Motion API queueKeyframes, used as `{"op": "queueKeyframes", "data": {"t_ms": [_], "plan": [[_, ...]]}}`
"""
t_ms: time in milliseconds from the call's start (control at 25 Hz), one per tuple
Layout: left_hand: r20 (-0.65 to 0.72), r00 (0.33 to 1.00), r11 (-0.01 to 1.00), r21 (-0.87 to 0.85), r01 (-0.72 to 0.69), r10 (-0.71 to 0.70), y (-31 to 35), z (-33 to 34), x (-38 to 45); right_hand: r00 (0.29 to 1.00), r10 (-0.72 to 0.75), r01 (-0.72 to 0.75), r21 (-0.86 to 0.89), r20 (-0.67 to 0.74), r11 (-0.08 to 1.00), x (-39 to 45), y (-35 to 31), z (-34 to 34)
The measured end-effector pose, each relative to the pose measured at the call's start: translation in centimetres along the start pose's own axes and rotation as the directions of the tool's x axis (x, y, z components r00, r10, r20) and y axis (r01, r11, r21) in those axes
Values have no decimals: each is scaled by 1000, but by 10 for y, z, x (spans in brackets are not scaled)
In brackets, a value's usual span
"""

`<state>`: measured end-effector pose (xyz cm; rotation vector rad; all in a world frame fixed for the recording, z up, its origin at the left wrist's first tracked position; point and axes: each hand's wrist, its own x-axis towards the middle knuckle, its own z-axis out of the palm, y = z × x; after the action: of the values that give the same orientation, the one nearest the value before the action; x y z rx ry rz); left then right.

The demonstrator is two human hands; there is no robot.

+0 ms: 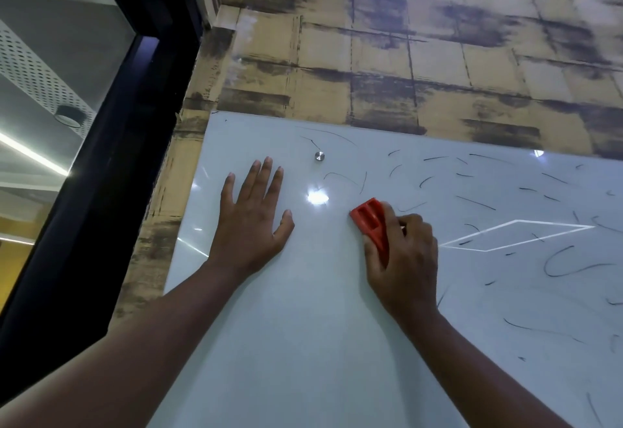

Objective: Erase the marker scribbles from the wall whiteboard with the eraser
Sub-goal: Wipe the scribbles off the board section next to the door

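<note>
While the left hand [251,217] lies flat on the whiteboard [303,343] with its fingers spread apart and nothing in it, the right hand [406,255] is wrapped tight around a red eraser [371,222]. The eraser is pressed against the board, and its red end sticks out of the hand toward 11 o'clock. The two hands are near each other, with bare white board between them. A bright spot of light [317,198] shines on the board between the hands, a little higher up. A small round silver knob [319,156] sits on the board at 12 o'clock from that light. Thin black marker scribbles [475,203] are all over the board at 3 o'clock from the eraser, short curls and lines going every way. A few more thin lines curve around the silver knob. The part of the board under the arms, at 6 o'clock from the hands, looks clean and white. A shiny white outline with four sides [515,235] shows on the board right beside the right hand, at 3 o'clock. Above the board, at 12 o'clock, the wall [404,57] is tan with dark smudgy patches and lines. At 9 o'clock from the board there is a thick black frame [111,164] with glass [43,74] in it.
</note>
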<state>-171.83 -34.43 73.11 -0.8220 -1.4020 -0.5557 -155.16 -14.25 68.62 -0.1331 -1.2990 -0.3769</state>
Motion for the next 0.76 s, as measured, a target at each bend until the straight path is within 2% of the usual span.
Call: {"op": "queueKeyframes", "data": {"t_ms": [160,280,360,480,600,640,680,760], "plan": [[21,1000,1000,0,6,-6,-1,0,-1,937,-340,335,63,85,940,-21,-27,4],[19,1000,1000,4,6,-6,-1,1,-1,907,-415,415,16,78,910,11,-20,11],[7,1000,1000,1,3,-3,-1,2,-1,940,-337,338,-11,47,941,42,-10,14],[9,1000,1000,0,2,-2,-1,3,-1,997,-68,70,-97,24,993,78,-3,18],[17,1000,1000,1,5,-5,-1,3,-1,967,255,-252,-190,-11,949,87,-25,28],[19,1000,1000,2,6,-6,-1,3,-1,954,298,-298,-176,-24,938,83,-38,31],[21,1000,1000,8,8,-9,-1,3,-1,959,280,-282,-142,-32,949,77,-52,34],[25,1000,1000,16,9,-9,-1,4,0,993,113,-115,-87,-28,990,59,-73,40]]}}
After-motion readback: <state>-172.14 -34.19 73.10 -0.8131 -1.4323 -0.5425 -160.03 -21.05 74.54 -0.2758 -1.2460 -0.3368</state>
